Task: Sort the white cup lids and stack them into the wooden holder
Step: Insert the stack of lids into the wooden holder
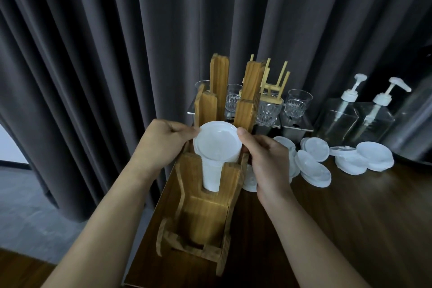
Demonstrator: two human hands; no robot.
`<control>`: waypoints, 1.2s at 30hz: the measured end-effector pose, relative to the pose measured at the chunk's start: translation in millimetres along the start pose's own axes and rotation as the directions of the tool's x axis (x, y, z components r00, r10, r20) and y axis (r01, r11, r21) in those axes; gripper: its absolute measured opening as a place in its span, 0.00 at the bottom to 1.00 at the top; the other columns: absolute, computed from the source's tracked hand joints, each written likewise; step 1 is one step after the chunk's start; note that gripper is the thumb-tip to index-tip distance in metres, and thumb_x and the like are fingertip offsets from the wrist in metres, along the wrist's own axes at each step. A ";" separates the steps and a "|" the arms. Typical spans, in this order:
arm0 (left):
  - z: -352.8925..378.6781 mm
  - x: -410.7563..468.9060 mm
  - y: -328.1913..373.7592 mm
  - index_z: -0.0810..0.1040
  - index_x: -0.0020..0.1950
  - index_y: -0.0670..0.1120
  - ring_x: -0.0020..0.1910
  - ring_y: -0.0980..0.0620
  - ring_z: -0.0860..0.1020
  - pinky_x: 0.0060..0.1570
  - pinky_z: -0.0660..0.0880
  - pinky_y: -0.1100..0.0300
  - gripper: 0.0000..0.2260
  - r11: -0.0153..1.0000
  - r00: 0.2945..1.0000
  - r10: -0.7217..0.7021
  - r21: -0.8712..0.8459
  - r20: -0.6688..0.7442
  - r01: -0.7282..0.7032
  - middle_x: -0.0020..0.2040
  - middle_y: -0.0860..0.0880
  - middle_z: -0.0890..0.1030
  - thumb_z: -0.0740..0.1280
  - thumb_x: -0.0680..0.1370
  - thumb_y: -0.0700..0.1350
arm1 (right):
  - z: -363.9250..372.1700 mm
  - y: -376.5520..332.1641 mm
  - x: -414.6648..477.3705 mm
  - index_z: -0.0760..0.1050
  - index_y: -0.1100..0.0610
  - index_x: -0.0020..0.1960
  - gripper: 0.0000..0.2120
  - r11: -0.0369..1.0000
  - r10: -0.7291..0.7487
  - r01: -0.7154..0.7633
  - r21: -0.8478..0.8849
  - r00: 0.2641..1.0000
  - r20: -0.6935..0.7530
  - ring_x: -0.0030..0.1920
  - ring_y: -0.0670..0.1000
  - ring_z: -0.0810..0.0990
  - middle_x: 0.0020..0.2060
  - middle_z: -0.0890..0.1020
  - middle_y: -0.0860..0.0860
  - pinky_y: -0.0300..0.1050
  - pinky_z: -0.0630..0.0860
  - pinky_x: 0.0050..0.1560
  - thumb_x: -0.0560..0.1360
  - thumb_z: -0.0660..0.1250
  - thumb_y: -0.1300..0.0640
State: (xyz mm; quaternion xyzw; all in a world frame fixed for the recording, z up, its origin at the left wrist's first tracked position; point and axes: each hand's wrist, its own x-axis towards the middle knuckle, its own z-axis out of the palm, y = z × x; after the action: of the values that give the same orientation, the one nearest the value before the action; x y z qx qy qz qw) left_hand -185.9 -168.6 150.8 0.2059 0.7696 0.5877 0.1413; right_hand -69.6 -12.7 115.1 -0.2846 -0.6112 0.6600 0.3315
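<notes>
A stack of white cup lids [217, 142] sits in the middle slot of the wooden holder [205, 208], its top lid tilted toward me. My left hand [163, 142] pinches the stack's left rim with thumb and fingers. My right hand [264, 159] grips the right rim, thumb on top. Several loose white lids [313, 166] lie scattered on the dark wooden table [350, 229] to the right of the holder, some overlapping. The holder's front slot is empty.
Glass cups [299, 103] stand on clear trays behind the holder. Two clear pump bottles [339, 119] stand at the back right. A small wooden stool-shaped piece [273, 84] rests on a glass. Dark curtains [117, 54] hang behind. The table's left edge runs just left of the holder.
</notes>
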 end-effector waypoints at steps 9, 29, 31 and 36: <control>1.6 6.9 -0.1 0.88 0.44 0.51 0.43 0.57 0.86 0.45 0.81 0.64 0.05 0.987 0.988 0.110 0.126 -0.105 -0.097 0.41 0.54 0.88 0.77 0.76 0.40 | -2.4 -0.3 0.1 0.85 0.56 0.40 0.12 1.000 -0.006 0.005 -0.014 1.000 -0.005 0.37 0.42 0.83 0.35 0.86 0.49 0.35 0.78 0.39 0.74 0.78 0.47; 90.8 -52.7 56.6 0.86 0.49 0.57 0.50 0.65 0.81 0.48 0.77 0.68 0.03 0.815 0.850 0.521 0.344 -0.080 -0.467 0.48 0.61 0.83 0.74 0.78 0.48 | -79.6 -29.6 2.7 0.84 0.52 0.46 0.06 0.951 -0.308 0.310 -0.006 0.947 0.094 0.34 0.44 0.81 0.33 0.84 0.50 0.35 0.78 0.38 0.80 0.71 0.59; 114.1 -56.2 60.9 0.86 0.50 0.55 0.49 0.65 0.80 0.46 0.76 0.71 0.03 0.809 0.845 0.532 0.320 -0.044 -0.493 0.47 0.61 0.82 0.74 0.79 0.47 | -100.7 -29.6 8.8 0.84 0.52 0.47 0.05 0.946 -0.322 0.324 -0.024 0.944 0.072 0.35 0.44 0.81 0.34 0.84 0.51 0.36 0.78 0.38 0.80 0.71 0.59; 178.5 -55.5 59.7 0.86 0.53 0.53 0.49 0.65 0.81 0.48 0.77 0.72 0.04 0.801 0.853 0.520 0.322 0.044 -0.504 0.48 0.61 0.82 0.72 0.80 0.47 | -165.8 -22.6 27.7 0.84 0.52 0.49 0.05 0.950 -0.294 0.299 -0.093 0.954 0.057 0.37 0.45 0.83 0.37 0.85 0.48 0.38 0.79 0.42 0.81 0.71 0.58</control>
State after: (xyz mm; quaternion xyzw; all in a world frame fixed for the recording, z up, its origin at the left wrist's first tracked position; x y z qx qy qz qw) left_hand -46.3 -30.9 158.9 0.4124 0.7738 0.4748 -0.0761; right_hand 44.7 112.3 123.4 -0.1919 -0.6863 0.5770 0.3991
